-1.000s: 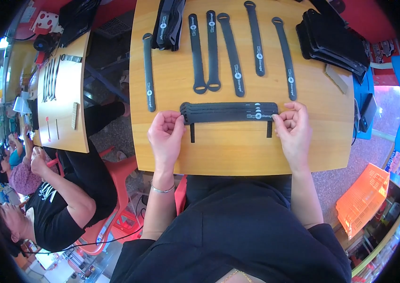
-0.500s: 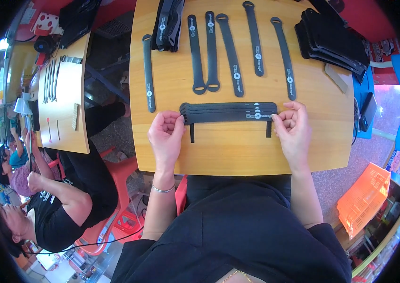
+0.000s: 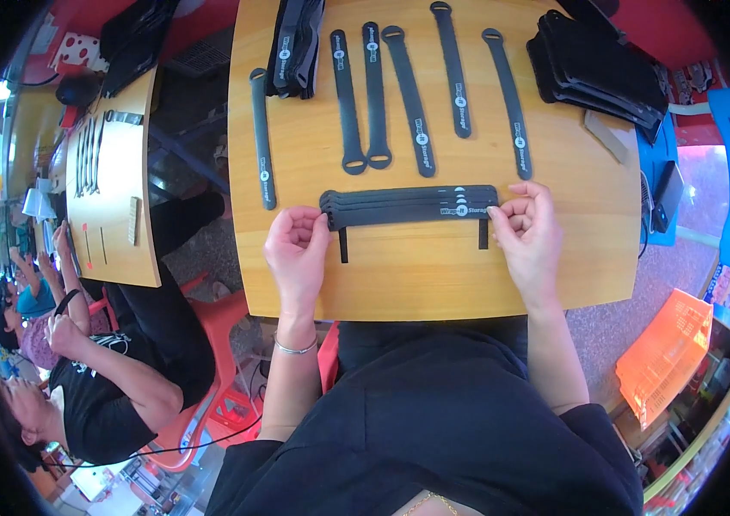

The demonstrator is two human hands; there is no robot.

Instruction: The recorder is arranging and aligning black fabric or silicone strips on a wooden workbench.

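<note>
Several overlapping dark straps [image 3: 392,205] lie on the counter [image 3: 416,279], long axis running crosswise. The left hand [image 3: 296,249] pinches their left end, the right hand [image 3: 526,234] their right, neither nearer.

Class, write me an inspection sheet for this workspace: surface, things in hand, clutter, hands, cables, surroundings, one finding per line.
Surface: light wooden table.
Things in hand: overlapping row of dark straps, lying crosswise between the hands; two short black strips show at its near edge.
Clutter: six loose straps beyond the row; black bundle at far left; black stack at far right, tan block beside it.
Left hand: pinches the row's left end.
Right hand: pinches its right end.
Cables: thin black cable at lower left.
Surroundings: co-worker by a second table at left; orange basket at right.
</note>
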